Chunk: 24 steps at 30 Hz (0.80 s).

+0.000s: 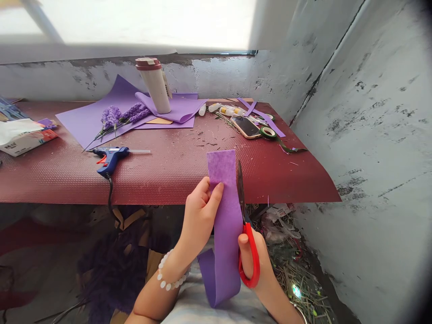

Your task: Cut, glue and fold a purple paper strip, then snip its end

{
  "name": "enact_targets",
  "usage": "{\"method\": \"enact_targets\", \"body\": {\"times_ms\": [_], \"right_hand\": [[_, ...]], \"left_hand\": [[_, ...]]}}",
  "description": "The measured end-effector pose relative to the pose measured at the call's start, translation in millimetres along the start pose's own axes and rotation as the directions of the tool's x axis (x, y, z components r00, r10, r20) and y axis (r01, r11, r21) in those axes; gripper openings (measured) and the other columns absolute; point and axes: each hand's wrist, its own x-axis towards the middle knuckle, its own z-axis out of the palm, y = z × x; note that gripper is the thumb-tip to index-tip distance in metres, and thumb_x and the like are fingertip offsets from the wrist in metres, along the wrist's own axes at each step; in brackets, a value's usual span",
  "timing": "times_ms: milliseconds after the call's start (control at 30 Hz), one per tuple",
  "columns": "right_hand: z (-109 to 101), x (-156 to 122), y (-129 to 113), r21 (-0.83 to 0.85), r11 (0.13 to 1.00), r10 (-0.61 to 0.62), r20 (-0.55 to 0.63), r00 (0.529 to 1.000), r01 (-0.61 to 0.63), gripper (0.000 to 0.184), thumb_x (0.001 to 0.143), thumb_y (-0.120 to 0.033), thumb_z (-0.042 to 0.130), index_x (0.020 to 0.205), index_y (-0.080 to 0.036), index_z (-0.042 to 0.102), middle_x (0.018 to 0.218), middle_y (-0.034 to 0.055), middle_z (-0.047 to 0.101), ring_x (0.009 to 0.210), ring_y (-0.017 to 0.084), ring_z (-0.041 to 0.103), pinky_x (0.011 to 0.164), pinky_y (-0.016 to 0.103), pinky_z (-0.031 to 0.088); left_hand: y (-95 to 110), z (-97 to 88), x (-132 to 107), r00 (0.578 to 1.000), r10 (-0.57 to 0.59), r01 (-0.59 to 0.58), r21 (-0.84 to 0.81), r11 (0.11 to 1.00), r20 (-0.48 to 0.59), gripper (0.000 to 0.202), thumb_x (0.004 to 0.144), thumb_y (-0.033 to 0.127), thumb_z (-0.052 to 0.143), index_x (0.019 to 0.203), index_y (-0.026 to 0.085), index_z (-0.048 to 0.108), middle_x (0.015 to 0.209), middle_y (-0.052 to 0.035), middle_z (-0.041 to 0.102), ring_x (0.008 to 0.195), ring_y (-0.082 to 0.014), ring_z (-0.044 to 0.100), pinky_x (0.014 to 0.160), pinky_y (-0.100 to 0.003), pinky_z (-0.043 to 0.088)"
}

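A long strip of purple felt (pixel 227 234) hangs in front of me, its lower end curling back up near my lap. My left hand (pixel 202 204) pinches it near the top by its left edge, thumb in front. In my right hand (pixel 261 256) are scissors (pixel 249 256) with red handles, my thumb through one loop. Their dark blades point upward along the strip's right edge; whether they touch the felt I cannot tell. Most of the right hand's fingers are hidden behind the handles.
On the red-covered table (pixel 175 180) lie a blue glue gun (pixel 114 159), purple sheets (pixel 124 90), purple flowers (pixel 124 116), a phone (pixel 245 127) and green tape (pixel 268 132). A lidded cup (pixel 155 87) stands behind. A tissue box (pixel 27 137) is left. Plant scraps (pixel 300 279) litter the floor.
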Motion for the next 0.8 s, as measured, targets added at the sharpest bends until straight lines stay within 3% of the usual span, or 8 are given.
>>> {"method": "enact_targets", "body": {"times_ms": [133, 233, 300, 367, 467, 533, 667, 800], "right_hand": [[-2.7, 9.1, -6.8, 0.073, 0.989, -0.130, -0.027, 0.991, 0.131, 0.072, 0.077, -0.093, 0.056, 0.082, -0.021, 0.057, 0.073, 0.0001, 0.056, 0.062, 0.014, 0.046, 0.053, 0.026, 0.043], [-5.6, 13.8, -18.5, 0.061, 0.997, -0.043, -0.029, 0.999, 0.045, 0.058, 0.079, -0.079, 0.070, 0.083, -0.022, 0.058, 0.070, -0.0018, 0.055, 0.060, 0.013, 0.046, 0.053, 0.025, 0.045], [-7.2, 14.7, -25.2, 0.052, 0.998, 0.032, -0.009, 0.999, -0.032, 0.052, 0.082, -0.072, 0.071, 0.083, -0.021, 0.060, 0.069, -0.0015, 0.056, 0.060, 0.014, 0.048, 0.055, 0.026, 0.047], [-8.3, 14.1, -28.6, 0.061, 0.996, 0.066, 0.026, 0.997, -0.068, 0.049, 0.084, -0.069, 0.070, 0.085, -0.020, 0.063, 0.070, -0.0005, 0.059, 0.063, 0.015, 0.052, 0.059, 0.027, 0.050], [-9.4, 11.8, -27.9, 0.055, 0.995, 0.084, 0.058, 0.995, -0.087, 0.046, 0.086, -0.065, 0.069, 0.088, -0.019, 0.066, 0.071, -0.0001, 0.061, 0.064, 0.015, 0.052, 0.060, 0.027, 0.050], [-10.0, 10.3, -25.7, 0.043, 0.994, 0.099, 0.081, 0.992, -0.103, 0.044, 0.088, -0.062, 0.069, 0.091, -0.019, 0.067, 0.072, -0.0002, 0.062, 0.062, 0.014, 0.051, 0.058, 0.025, 0.048], [-11.1, 8.2, -19.9, 0.030, 0.995, 0.093, 0.144, 0.985, -0.098, 0.044, 0.092, -0.063, 0.066, 0.096, -0.019, 0.067, 0.076, 0.0003, 0.063, 0.065, 0.014, 0.051, 0.059, 0.025, 0.048], [-12.8, 6.4, -13.4, 0.000, 1.000, 0.002, 0.186, 0.983, -0.002, 0.063, 0.087, -0.083, 0.055, 0.092, -0.020, 0.061, 0.075, 0.0002, 0.057, 0.063, 0.014, 0.045, 0.056, 0.026, 0.043]], "left_hand": [[0.0, 0.4, 0.3, 0.999, -0.025, 0.026, -0.038, 0.999, 0.031, 0.030, 0.094, 0.050, 0.068, 0.094, 0.021, 0.062, 0.075, 0.0027, 0.060, 0.054, -0.0080, 0.045, 0.047, -0.020, 0.036], [-1.9, 0.7, 0.5, 0.999, -0.021, 0.023, -0.041, 0.999, 0.046, 0.030, 0.094, 0.049, 0.069, 0.094, 0.020, 0.063, 0.073, 0.0026, 0.061, 0.056, -0.0091, 0.051, 0.050, -0.020, 0.041], [-3.0, 0.8, 0.8, 0.999, -0.017, 0.019, -0.054, 0.998, 0.050, 0.028, 0.094, 0.048, 0.069, 0.095, 0.020, 0.062, 0.071, 0.0026, 0.062, 0.058, -0.0102, 0.055, 0.053, -0.020, 0.045], [-3.9, 0.7, 1.7, 0.999, 0.003, 0.002, -0.098, 0.995, 0.043, 0.028, 0.094, 0.044, 0.070, 0.109, 0.022, 0.060, 0.076, 0.0021, 0.068, 0.060, -0.0116, 0.061, 0.057, -0.022, 0.051], [-5.2, -1.3, 4.6, 0.995, 0.091, -0.086, -0.142, 0.986, 0.030, 0.059, 0.095, 0.036, 0.070, 0.147, 0.034, 0.042, 0.102, -0.0009, 0.076, 0.069, -0.0142, 0.068, 0.062, -0.026, 0.057], [-6.3, -4.1, 7.4, 0.985, 0.169, -0.167, -0.062, 0.984, 0.027, 0.067, 0.096, 0.032, 0.069, 0.155, 0.039, 0.037, 0.120, -0.0034, 0.074, 0.080, -0.0162, 0.071, 0.069, -0.029, 0.059], [-7.4, -9.1, 12.5, 0.955, 0.298, -0.293, 0.186, 0.938, 0.006, 0.036, 0.097, 0.026, 0.066, 0.133, 0.030, 0.065, 0.136, -0.0035, 0.070, 0.119, -0.0219, 0.068, 0.103, -0.035, 0.054], [-6.2, -9.3, 12.5, 0.949, 0.315, -0.306, 0.182, 0.935, -0.021, 0.032, 0.096, 0.023, 0.065, 0.128, 0.026, 0.068, 0.136, -0.0040, 0.071, 0.132, -0.0222, 0.063, 0.115, -0.036, 0.047]]}}
